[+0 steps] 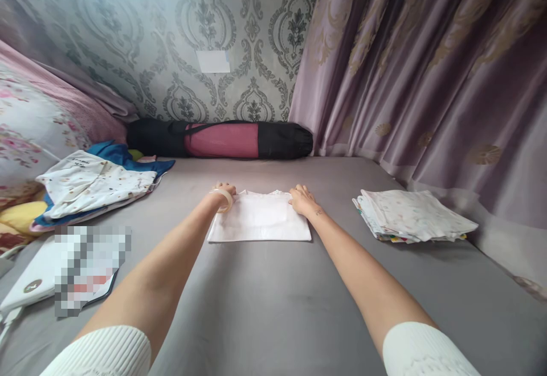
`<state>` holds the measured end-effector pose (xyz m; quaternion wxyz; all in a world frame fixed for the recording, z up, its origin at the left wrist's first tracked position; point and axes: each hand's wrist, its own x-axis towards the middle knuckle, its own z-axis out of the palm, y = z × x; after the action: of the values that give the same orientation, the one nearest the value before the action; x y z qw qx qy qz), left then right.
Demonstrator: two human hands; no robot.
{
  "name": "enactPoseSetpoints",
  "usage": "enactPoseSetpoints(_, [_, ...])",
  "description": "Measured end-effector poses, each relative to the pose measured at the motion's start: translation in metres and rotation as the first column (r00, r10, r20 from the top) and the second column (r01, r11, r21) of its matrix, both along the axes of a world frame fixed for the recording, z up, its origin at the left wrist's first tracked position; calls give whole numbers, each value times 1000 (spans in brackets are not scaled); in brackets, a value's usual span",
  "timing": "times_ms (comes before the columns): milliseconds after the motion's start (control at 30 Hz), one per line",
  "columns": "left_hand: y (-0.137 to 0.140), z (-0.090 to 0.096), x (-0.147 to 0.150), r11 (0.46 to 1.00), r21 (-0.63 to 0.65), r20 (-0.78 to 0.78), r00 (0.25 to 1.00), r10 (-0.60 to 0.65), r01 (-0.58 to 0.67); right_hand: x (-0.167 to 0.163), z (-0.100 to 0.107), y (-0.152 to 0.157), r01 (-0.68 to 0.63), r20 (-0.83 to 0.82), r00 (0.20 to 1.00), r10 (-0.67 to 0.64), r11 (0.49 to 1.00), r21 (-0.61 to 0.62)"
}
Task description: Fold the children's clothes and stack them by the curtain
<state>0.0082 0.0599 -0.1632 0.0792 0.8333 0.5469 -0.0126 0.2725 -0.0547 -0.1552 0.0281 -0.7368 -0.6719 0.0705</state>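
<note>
A folded white garment (262, 219) lies on the grey sheet in front of me, its straight folded edge towards me and an uneven edge at the far side. At its far left corner is my left hand (224, 190), with a pale bangle on the wrist and fingers closed on the cloth. My right hand (302, 200) grips the far right corner, fingers bent around the edge. The fingertips of both hands are partly hidden.
Folded clothes (419, 215) are stacked at the right. Loose clothes (102, 179) lie at the left, above a white device (40, 270) with a cable and a blurred phone-like object (100, 290). A black-and-pink long bag (222, 139) rests against the wall; a curtain (376, 80) hangs right.
</note>
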Motion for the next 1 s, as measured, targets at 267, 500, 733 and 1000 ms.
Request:
enactPoseSetpoints(267, [-36,16,-7,999,43,-68,997,29,-26,0,0,-22,1,-61,998,7,991,131])
enactPoseSetpoints(500, [-39,46,-20,996,72,9,998,55,-56,15,27,-29,-21,-155,987,47,987,162])
enactPoseSetpoints(733, [-45,86,-30,999,22,93,995,33,-36,24,50,-32,-9,-293,953,80,972,235])
enactPoseSetpoints(1000, [-58,115,-23,916,364,307,951,50,-166,23,81,-34,29,-207,975,85,868,496])
